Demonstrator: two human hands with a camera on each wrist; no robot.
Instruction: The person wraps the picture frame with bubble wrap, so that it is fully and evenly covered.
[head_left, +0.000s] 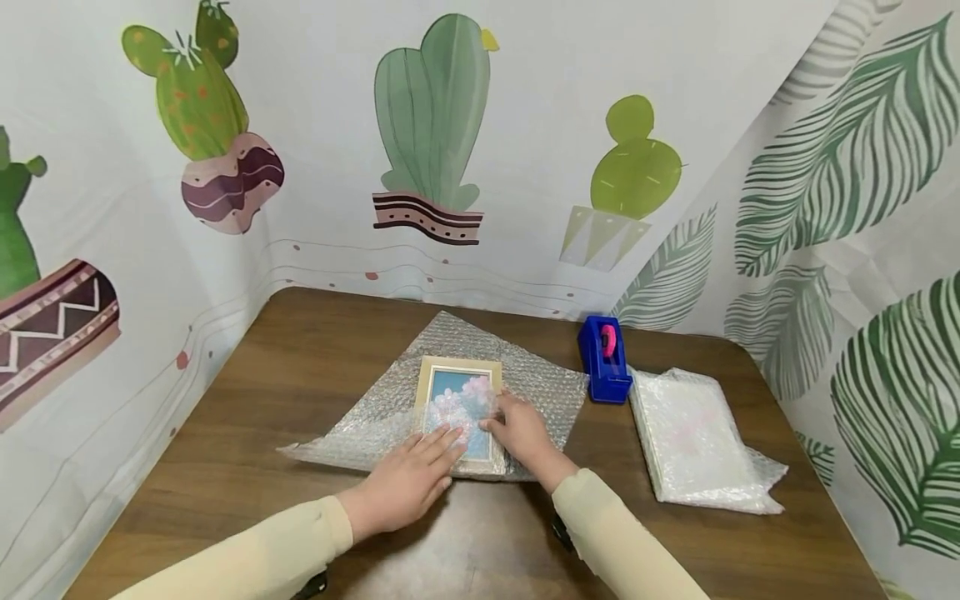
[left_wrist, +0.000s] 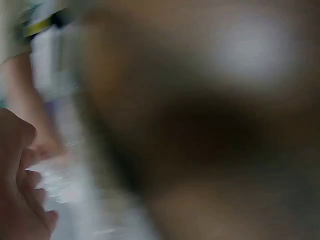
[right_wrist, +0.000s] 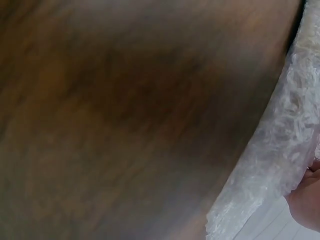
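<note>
A picture frame (head_left: pixel 459 363) with a pale gold border and pink blossoms on blue lies on a sheet of bubble wrap (head_left: pixel 442 333). A flap of the wrap is folded in from the left and front over the frame's lower part. My left hand (head_left: pixel 405 483) rests on this flap with its fingers extended, at the frame's lower left. On the frame's right side, my right hand (head_left: pixel 528 432) pinches the edge of the flap between thumb and fingers. The left wrist view is blurred; the right wrist view has crumpled bubble wrap (right_wrist: pixel 270 145) along the frame's front edge.
A blue tape dispenser (head_left: pixel 606 367) with a pink core stands right of the wrap. Beyond it lies a flat bubble-wrapped package (head_left: pixel 693 437) with a loose flap. Everything is on a brown wooden table (head_left: pixel 225 425), backed by a cactus-print cloth (head_left: pixel 322 125).
</note>
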